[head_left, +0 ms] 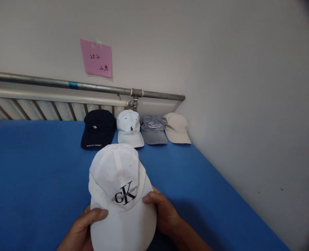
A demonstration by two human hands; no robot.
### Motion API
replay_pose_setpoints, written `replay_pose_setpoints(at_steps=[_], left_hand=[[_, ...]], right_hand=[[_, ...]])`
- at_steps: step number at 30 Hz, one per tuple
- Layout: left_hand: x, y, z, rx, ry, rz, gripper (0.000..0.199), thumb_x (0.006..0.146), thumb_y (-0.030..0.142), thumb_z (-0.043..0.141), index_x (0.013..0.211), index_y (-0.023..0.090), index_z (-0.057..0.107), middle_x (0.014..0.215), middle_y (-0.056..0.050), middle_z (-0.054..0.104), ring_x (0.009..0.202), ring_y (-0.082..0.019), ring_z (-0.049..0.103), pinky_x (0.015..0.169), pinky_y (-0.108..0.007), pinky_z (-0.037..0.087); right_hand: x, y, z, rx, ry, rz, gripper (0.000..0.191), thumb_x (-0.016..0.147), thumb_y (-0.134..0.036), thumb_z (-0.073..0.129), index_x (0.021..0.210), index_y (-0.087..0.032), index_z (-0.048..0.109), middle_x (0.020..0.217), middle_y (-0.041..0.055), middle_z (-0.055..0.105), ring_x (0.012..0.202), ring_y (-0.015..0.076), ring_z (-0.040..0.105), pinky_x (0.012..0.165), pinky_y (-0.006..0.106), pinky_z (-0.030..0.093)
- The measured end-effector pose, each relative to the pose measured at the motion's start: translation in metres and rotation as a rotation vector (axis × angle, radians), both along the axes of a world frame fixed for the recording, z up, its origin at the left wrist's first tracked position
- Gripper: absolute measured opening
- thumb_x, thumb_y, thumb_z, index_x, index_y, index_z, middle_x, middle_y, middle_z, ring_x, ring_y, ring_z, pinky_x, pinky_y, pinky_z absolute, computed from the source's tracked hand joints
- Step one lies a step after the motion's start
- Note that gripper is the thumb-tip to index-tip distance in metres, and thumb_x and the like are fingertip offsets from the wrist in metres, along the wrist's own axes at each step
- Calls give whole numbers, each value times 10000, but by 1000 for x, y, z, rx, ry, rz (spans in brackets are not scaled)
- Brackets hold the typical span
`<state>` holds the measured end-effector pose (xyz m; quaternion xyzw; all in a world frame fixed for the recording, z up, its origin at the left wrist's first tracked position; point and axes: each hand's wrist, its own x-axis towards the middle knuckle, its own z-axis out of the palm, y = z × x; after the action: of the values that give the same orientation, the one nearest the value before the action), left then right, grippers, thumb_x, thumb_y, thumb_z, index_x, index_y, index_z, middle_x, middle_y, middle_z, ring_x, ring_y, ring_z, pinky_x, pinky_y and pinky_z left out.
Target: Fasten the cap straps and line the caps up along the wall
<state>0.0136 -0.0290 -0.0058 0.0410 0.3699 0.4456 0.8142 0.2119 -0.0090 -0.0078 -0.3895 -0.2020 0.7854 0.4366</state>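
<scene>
A white cap [115, 167] with black "GK" lettering is held up over the blue surface, its brim toward me. My left hand [82, 226] grips the brim's left side, thumb on top and fingers hidden beneath. On the right edge, where crown and brim meet, my right hand [164, 211] holds it the same way. Behind it, four caps stand in a row: black [98, 125], pale white with a small dark emblem [128, 127], grey with white lettering [154, 129], and beige [177, 128].
The blue surface [34, 174] meets a wall [248, 104] on the right. A metal pipe [99, 88] and a white radiator [20, 106] run along the back. A pink note [96, 58] is stuck to the back wall.
</scene>
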Motion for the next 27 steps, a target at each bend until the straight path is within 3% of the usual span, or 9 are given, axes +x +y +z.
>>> replay_pose_setpoints(at_steps=[10, 18, 27], left_hand=[[1, -4, 9, 55, -50, -125, 766, 706, 135, 685, 1415, 171, 398, 1163, -123, 671, 1133, -369, 568, 1033, -489, 366], [2, -2, 3, 156, -14, -143, 769, 685, 143, 709, 1399, 152, 423, 1171, -143, 663, 1155, -386, 543, 1026, -497, 365], [1, -1, -2, 148, 25, -123, 795, 660, 148, 736, 1395, 172, 432, 1169, -140, 665, 1128, -378, 564, 1020, -485, 368]], right_hand=[[2, -2, 1, -23, 24, 58, 499, 515, -172, 606, 1006, -140, 689, 871, 95, 737, 792, 255, 636, 800, 384, 441], [1, 1, -1, 5, -9, 21, 526, 492, -166, 580, 1006, -149, 687, 854, 96, 739, 773, 274, 639, 751, 397, 446], [-1, 0, 0, -15, -21, -41, 529, 472, -147, 566, 986, -150, 688, 810, 83, 738, 727, 258, 632, 690, 357, 435]])
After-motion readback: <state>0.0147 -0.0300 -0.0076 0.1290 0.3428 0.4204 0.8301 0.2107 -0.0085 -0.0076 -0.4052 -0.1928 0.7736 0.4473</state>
